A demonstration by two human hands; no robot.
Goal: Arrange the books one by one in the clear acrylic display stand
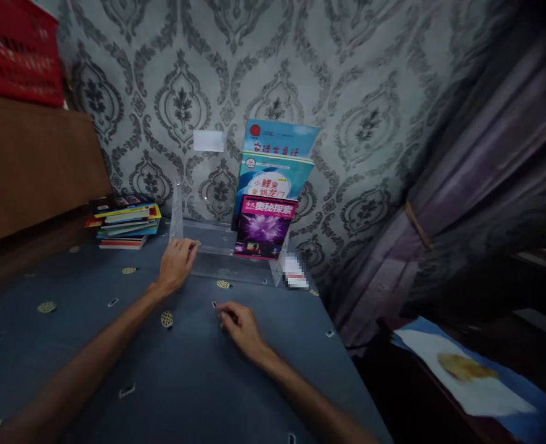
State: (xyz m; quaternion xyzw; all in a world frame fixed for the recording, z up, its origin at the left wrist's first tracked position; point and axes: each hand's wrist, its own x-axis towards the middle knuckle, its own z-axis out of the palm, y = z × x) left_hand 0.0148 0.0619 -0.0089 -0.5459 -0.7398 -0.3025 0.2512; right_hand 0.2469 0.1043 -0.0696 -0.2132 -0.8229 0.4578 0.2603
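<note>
A clear tiered rack (227, 266) stands on the dark blue tablecloth against the patterned wall. On its right side three books stand in steps: a magenta and black one (264, 228) in front, a teal one (273, 176) behind it, and a light blue one (282, 137) at the back. My left hand (178, 262) is at the rack's front left corner, fingers curled; whether they grip its edge is unclear. Over the cloth in front of the rack, my right hand (240, 327) holds nothing, its fingers loosely bent and apart.
Several books lie in a stack (127, 223) at the back left, near a brown cabinet (37, 166) with a red basket (18, 52) on top. A small pixelated item (295, 271) is beside the rack's right end. Purple curtains (393, 222) hang at the right.
</note>
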